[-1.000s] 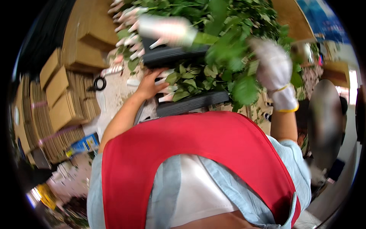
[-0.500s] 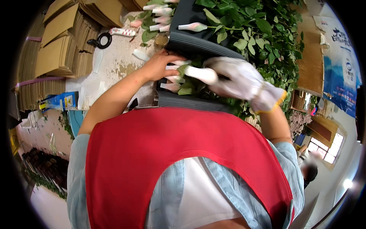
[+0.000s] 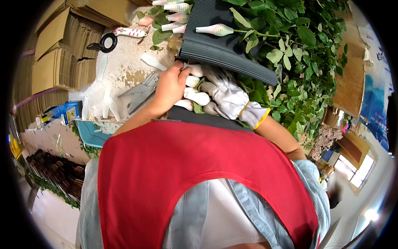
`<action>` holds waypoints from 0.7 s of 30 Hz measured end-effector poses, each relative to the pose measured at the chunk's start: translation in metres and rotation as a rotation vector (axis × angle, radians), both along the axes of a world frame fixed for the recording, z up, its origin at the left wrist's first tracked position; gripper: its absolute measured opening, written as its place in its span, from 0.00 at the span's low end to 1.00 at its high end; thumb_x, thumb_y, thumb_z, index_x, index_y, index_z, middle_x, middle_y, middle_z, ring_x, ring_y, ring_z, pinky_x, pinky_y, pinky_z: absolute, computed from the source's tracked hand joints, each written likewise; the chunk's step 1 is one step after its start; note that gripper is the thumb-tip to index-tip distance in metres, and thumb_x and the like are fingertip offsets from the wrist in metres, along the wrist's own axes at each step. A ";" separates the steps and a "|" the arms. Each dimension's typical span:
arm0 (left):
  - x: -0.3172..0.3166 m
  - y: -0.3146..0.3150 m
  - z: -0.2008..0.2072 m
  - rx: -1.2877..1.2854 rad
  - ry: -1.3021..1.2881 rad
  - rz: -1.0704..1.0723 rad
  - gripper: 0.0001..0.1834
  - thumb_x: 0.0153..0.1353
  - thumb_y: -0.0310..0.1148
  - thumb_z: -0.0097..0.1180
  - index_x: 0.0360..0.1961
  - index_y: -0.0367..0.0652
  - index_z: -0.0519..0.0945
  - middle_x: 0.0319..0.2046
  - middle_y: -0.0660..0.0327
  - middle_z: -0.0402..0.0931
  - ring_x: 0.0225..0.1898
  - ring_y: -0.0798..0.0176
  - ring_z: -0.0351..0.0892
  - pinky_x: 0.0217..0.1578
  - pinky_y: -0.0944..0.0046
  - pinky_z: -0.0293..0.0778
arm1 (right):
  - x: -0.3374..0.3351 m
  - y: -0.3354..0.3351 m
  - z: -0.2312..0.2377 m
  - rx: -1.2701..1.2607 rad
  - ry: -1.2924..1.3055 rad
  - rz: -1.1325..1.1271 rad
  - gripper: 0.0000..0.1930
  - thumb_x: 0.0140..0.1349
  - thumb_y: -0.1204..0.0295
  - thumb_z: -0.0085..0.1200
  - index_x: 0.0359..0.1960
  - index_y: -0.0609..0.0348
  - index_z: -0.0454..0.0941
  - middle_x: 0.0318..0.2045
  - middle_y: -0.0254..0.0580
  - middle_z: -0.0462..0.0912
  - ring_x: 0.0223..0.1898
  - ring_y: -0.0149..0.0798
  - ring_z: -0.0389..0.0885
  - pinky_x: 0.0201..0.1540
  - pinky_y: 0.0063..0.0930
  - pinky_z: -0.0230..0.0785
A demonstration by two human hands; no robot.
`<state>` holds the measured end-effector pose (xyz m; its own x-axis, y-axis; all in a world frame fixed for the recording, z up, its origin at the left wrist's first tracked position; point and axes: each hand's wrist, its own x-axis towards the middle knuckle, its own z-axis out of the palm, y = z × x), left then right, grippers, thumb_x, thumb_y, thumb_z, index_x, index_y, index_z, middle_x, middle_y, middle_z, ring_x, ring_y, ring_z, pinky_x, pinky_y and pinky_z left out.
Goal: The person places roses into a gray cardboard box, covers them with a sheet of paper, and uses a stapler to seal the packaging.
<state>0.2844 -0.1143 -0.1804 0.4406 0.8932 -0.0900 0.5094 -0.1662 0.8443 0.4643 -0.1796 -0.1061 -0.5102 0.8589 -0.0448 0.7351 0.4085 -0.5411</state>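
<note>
Looks like lining up the netted buds (image 3: 197,97) between those dark ribbed blocks (image 3: 224,56), bare left hand (image 3: 170,85) at their tips, gloved right hand (image 3: 226,94) behind, can't tell if either's clamped, so next move probably wants gentle nudging imo.

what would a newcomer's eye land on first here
The bright red fabric apron fills the lower middle. Above it, a bare left hand and a white-gloved right hand are at white-netted flower buds. Dense green leafy stems spread across the upper right.
</note>
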 end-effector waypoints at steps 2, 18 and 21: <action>-0.005 0.000 -0.002 -0.143 -0.188 0.093 0.12 0.62 0.36 0.56 0.37 0.37 0.78 0.18 0.49 0.75 0.19 0.54 0.75 0.23 0.59 0.71 | -0.003 -0.003 -0.002 -0.001 0.007 -0.006 0.28 0.44 0.65 0.63 0.51 0.57 0.74 0.60 0.48 0.64 0.64 0.57 0.58 0.66 0.47 0.48; -0.060 0.032 0.045 0.314 0.447 -0.734 0.27 0.52 0.57 0.57 0.34 0.41 0.80 0.30 0.56 0.78 0.39 0.53 0.78 0.41 0.55 0.71 | -0.006 0.000 -0.001 0.071 0.008 -0.015 0.21 0.53 0.64 0.59 0.50 0.52 0.75 0.54 0.46 0.72 0.58 0.55 0.66 0.61 0.45 0.58; -0.046 0.030 0.032 0.092 0.279 -0.961 0.20 0.58 0.51 0.54 0.32 0.43 0.79 0.28 0.55 0.77 0.34 0.53 0.78 0.34 0.57 0.72 | -0.007 -0.001 0.001 0.084 0.040 -0.014 0.20 0.54 0.64 0.58 0.50 0.51 0.75 0.53 0.45 0.73 0.57 0.55 0.67 0.60 0.45 0.59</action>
<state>0.2384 -0.0842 -0.1487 0.9520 0.1789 -0.2484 0.3028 -0.6697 0.6781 0.4572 -0.1808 -0.1046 -0.4977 0.8660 0.0479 0.7200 0.4433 -0.5340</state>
